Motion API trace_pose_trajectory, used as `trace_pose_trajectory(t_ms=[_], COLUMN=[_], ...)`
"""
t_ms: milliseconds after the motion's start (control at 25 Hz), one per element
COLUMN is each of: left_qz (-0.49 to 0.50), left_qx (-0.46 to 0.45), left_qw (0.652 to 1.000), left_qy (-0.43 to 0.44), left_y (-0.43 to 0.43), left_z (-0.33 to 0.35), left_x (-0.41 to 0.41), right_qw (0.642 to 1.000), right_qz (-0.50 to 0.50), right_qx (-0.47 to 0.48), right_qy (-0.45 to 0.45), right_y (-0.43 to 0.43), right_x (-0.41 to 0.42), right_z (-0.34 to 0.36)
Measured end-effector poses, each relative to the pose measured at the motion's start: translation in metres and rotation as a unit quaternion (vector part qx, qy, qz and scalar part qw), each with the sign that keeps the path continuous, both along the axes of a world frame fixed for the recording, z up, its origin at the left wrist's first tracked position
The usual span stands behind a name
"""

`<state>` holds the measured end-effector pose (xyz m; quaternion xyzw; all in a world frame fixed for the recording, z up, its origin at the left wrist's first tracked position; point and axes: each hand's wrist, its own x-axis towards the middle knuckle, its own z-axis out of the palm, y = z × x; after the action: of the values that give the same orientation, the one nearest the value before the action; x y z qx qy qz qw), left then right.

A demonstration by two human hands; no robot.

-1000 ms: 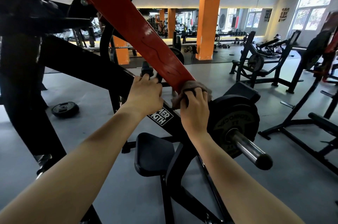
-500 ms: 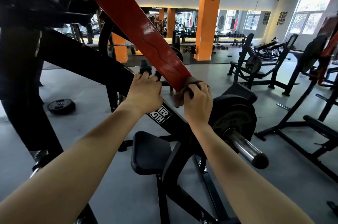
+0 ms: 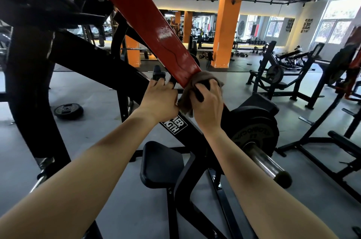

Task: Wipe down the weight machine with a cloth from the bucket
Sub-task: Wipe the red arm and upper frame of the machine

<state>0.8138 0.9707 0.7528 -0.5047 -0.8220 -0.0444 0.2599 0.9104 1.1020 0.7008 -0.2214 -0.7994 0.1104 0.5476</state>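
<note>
The weight machine has a red slanted arm (image 3: 148,23) running from the top left down to the middle, over a black frame (image 3: 93,66). My right hand (image 3: 208,106) grips a brown cloth (image 3: 187,100) wrapped round the lower end of the red arm. Just to its left, my left hand (image 3: 160,100) curls round a black bar of the frame. No bucket is in view.
A black seat pad (image 3: 162,162) sits below my arms. A loaded plate (image 3: 254,133) on a steel sleeve (image 3: 267,164) juts out at the right. A loose plate (image 3: 68,110) lies on the floor at the left. Other black benches (image 3: 277,82) and orange pillars (image 3: 226,23) stand beyond.
My right hand has slid the cloth slightly up the red arm. My left hand keeps its hold on the black bar. The view has shifted a little.
</note>
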Motion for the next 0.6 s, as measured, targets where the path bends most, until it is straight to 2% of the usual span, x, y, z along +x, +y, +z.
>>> trace_pose_trajectory(t_ms=[160,320,360,480,600], left_qz=[0.000,-0.001,-0.002,0.000,-0.002], left_qx=[-0.001,-0.001,0.001,-0.004,-0.005], left_qw=[1.000,1.000,1.000,1.000,1.000], left_qy=[0.002,-0.005,-0.003,0.014,0.007], left_y=[0.000,0.000,0.000,-0.001,-0.002], left_z=[-0.001,0.000,0.000,0.000,0.000], left_x=[-0.001,-0.001,0.000,0.001,0.002], right_qw=[0.996,0.999,0.999,0.997,0.976], right_qz=[0.008,-0.020,-0.021,-0.008,-0.022], right_qx=[0.080,-0.023,-0.020,0.072,0.189], right_qy=[-0.044,0.035,0.035,-0.025,-0.105], right_y=[0.011,0.006,0.001,-0.006,0.008], right_x=[0.013,0.004,-0.002,-0.003,0.017], right_z=[-0.009,0.009,0.013,0.004,0.004])
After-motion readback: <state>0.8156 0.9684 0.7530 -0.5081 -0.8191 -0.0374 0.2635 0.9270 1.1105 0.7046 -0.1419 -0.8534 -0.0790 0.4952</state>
